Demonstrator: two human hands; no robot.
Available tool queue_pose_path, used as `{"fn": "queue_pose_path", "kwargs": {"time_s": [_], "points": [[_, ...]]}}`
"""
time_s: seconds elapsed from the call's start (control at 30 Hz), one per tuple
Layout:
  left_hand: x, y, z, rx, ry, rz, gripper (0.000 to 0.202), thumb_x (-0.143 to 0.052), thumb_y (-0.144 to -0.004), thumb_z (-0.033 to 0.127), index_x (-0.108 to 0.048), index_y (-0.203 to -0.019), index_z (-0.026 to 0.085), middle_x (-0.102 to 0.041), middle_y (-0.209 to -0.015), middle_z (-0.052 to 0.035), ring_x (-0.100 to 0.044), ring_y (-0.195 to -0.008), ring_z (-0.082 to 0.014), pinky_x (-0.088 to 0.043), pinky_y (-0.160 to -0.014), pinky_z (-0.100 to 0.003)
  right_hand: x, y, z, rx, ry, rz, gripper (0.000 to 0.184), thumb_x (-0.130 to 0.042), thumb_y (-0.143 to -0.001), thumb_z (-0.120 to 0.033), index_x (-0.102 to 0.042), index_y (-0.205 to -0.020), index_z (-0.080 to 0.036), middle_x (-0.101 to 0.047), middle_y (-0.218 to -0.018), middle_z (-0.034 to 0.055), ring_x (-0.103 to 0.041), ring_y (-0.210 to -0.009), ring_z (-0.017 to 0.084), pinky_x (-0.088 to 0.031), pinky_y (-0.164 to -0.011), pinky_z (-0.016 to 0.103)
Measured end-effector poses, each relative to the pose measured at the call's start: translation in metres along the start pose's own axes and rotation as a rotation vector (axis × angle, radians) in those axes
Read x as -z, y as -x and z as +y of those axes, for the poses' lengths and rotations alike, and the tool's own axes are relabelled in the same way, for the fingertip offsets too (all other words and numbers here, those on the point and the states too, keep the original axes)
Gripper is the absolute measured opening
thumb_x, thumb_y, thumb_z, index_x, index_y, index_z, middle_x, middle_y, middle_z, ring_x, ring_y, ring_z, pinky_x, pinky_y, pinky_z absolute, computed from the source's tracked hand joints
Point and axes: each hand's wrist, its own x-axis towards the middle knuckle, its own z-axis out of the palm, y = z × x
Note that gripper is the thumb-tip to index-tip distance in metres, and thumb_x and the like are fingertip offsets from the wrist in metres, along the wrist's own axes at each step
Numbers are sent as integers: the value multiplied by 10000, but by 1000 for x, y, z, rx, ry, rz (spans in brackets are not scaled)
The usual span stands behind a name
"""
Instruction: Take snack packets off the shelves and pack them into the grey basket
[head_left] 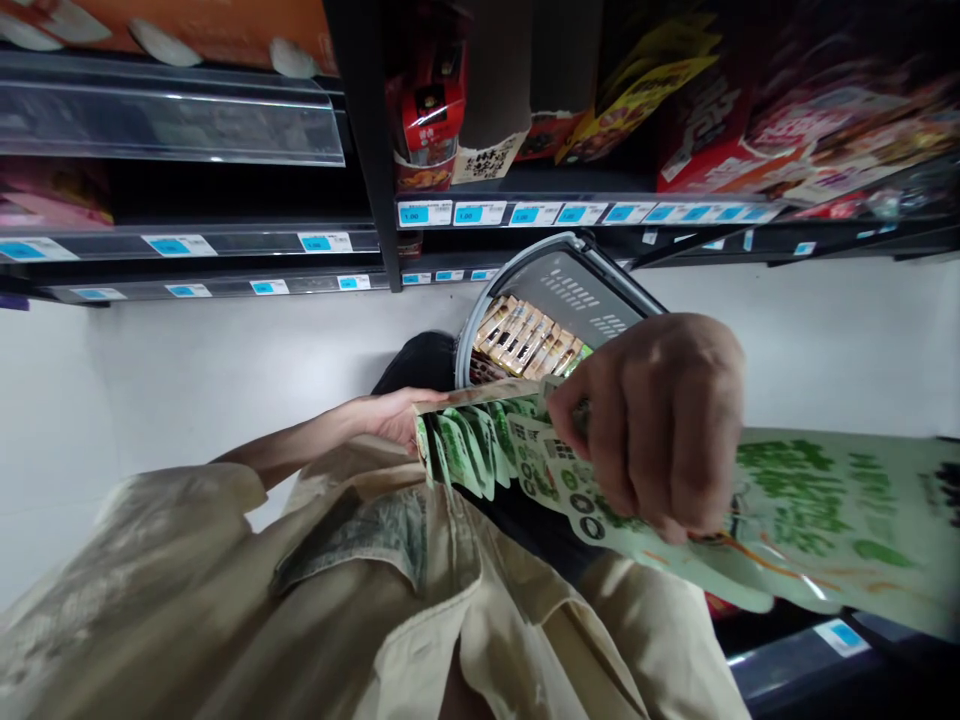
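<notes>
My right hand (652, 430) is close to the camera, fingers closed in a grip on a green-and-white snack packet (810, 510) that stretches off to the right. My left hand (394, 415) reaches in from the left and holds the end of a fanned stack of the same green packets (469, 450) against my beige shirt. The two hands are joined by the packets. Just behind them hangs a grey shopping basket (577, 285) with several gold-brown bars inside (525, 340).
Dark store shelves (585, 212) with blue-and-white price labels run across the top, stocked with red and yellow snack boxes (712, 130). A white floor (187, 370) lies below them. Another shelf edge with a label (840, 635) sits at the lower right.
</notes>
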Motion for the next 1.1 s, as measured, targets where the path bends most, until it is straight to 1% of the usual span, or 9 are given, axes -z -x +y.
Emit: {"fn": "queue_pose_path", "kwargs": {"time_s": [0.13,0.27,0.5,0.6,0.73,0.83,0.93,1.0,1.1], "points": [[3,-2,-1,7,17,-8,438,-675,-883,531,-741,-1135,179,-798,-915,-96,-745,-782,-269,-601,-740,-391,5,-10,-5,-156,52,3,302,-646,-926,-619,-762,-893,-342,-761,-823,24,-722,-817,170,-497,-820,299],[3,-3,-1,9,27,13,445,-692,-869,521,-741,-1138,169,-800,-921,-103,-749,-785,-270,-604,-741,-386,10,-13,-4,-117,106,77,354,-632,-912,-657,-753,-883,-326,-736,-789,24,-701,-771,158,-491,-822,288],[5,-4,1,18,35,-1,459,-690,-873,538,-727,-1150,173,-797,-905,-96,-752,-818,-276,-600,-817,-426,13,-7,7,-144,7,-92,400,-624,-911,-670,-762,-902,-295,-749,-801,34,-715,-806,158,-493,-839,285],[11,-6,0,12,35,-40,454,-706,-861,545,-735,-1107,165,-796,-889,-107,-749,-802,-278,-594,-821,-426,8,-13,21,-130,-34,-48,333,-687,-911,-596,-767,-878,-274,-770,-818,39,-723,-794,158,-503,-847,277],[17,-9,-2,19,25,-43,468,-724,-844,563,-746,-1070,154,-799,-910,-120,-748,-779,-272,-593,-804,-416,-3,-12,40,-201,-39,89,270,-675,-965,-475,-764,-889,-231,-792,-861,51,-724,-849,179,-488,-915,307],[19,-10,-2,37,25,-14,486,-725,-836,585,-753,-1035,143,-799,-942,-137,-751,-807,-278,-592,-824,-424,-9,-1,43,-221,-18,222,350,-663,-962,-527,-745,-854,-204,-787,-840,71,-716,-874,189,-467,-935,329],[19,-11,-2,34,16,-9,482,-711,-847,592,-753,-1036,151,-798,-931,-129,-748,-803,-274,-587,-853,-433,-12,6,42,-192,-50,195,400,-629,-976,-556,-735,-831,-199,-783,-815,70,-705,-815,170,-456,-922,326],[17,-10,-2,25,9,-2,486,-700,-855,597,-749,-1056,158,-798,-921,-118,-745,-792,-270,-585,-854,-432,-13,4,43,-200,-47,143,307,-665,-975,-464,-744,-830,-206,-785,-814,54,-700,-799,165,-449,-926,324],[14,-9,-1,30,-1,30,488,-693,-861,593,-746,-1051,147,-797,-916,-119,-744,-794,-273,-582,-842,-431,-13,-6,45,-283,-5,157,58,-735,-895,-208,-755,-840,-208,-784,-810,13,-696,-792,165,-438,-943,326]]}}
